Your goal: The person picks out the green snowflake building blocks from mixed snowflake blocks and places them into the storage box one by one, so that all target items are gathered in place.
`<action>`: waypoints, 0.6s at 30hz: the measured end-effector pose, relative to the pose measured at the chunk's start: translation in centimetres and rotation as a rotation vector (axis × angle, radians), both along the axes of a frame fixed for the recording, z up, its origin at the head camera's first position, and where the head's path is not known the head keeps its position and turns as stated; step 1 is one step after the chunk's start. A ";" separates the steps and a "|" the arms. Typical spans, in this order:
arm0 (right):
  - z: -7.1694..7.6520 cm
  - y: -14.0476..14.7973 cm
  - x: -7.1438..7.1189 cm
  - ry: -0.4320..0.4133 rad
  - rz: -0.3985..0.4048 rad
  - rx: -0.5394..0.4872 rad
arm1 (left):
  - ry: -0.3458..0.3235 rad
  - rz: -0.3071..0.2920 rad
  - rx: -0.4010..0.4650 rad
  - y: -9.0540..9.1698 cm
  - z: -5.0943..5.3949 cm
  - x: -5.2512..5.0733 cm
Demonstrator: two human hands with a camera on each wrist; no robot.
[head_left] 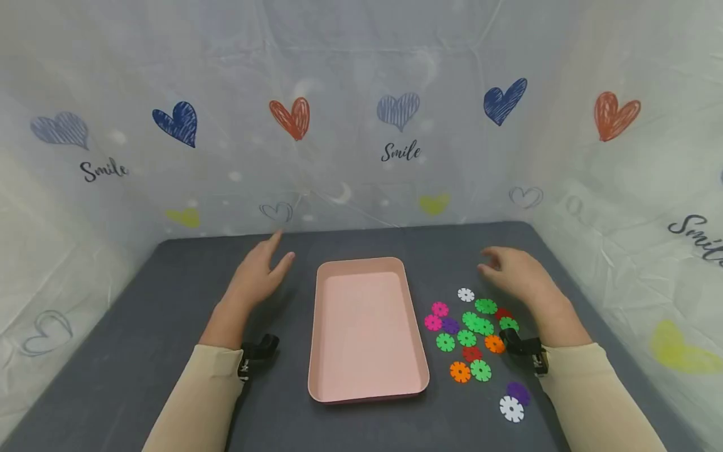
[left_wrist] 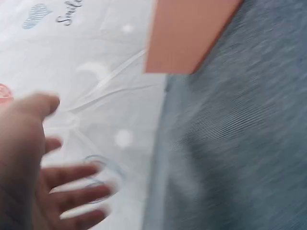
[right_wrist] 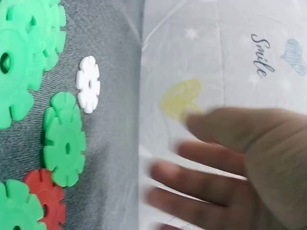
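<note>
A pink rectangular tray [head_left: 369,333] with nothing in it lies in the middle of the dark table in the head view. To its left, my left hand [head_left: 255,276] hovers with fingers spread and holds nothing. My right hand [head_left: 516,273] is above the table beyond the notched plastic discs, its fingers loosely bent and apart from them. Among these discs are a white disc [head_left: 465,294], green discs [head_left: 445,342], an orange disc [head_left: 460,371], a pink disc [head_left: 440,309] and a red disc [right_wrist: 47,199]. Some of the discs overlap.
Nearer the front right, a purple disc [head_left: 518,393] lies partly under another white disc [head_left: 511,408]. A pale curtain [head_left: 339,176] printed with hearts hangs behind the table [head_left: 169,351] and along both sides. Each wrist carries a small black camera.
</note>
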State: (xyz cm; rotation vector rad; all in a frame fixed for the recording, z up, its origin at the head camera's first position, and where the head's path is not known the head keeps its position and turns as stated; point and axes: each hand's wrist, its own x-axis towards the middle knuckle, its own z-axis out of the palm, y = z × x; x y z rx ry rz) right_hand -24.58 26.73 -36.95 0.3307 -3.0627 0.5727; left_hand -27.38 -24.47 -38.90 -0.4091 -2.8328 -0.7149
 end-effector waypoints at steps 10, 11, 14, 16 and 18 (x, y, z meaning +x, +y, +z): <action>-1.4 -0.2 0.4 -0.364 0.055 -0.099 | -0.350 -0.262 0.348 2.7 -4.1 -0.5; -1.5 -0.1 0.4 -0.362 0.058 -0.106 | -0.345 -0.253 0.350 2.9 -4.4 -0.5; -1.2 -0.1 0.3 -0.365 0.060 -0.159 | -0.325 -0.219 0.366 3.0 -4.6 -0.5; -0.5 -0.2 0.5 -0.366 0.050 -0.210 | -0.323 -0.210 0.372 3.1 -4.7 -0.4; 0.8 -0.5 1.0 -0.365 0.031 -0.293 | -0.326 -0.207 0.376 3.3 -4.8 -0.3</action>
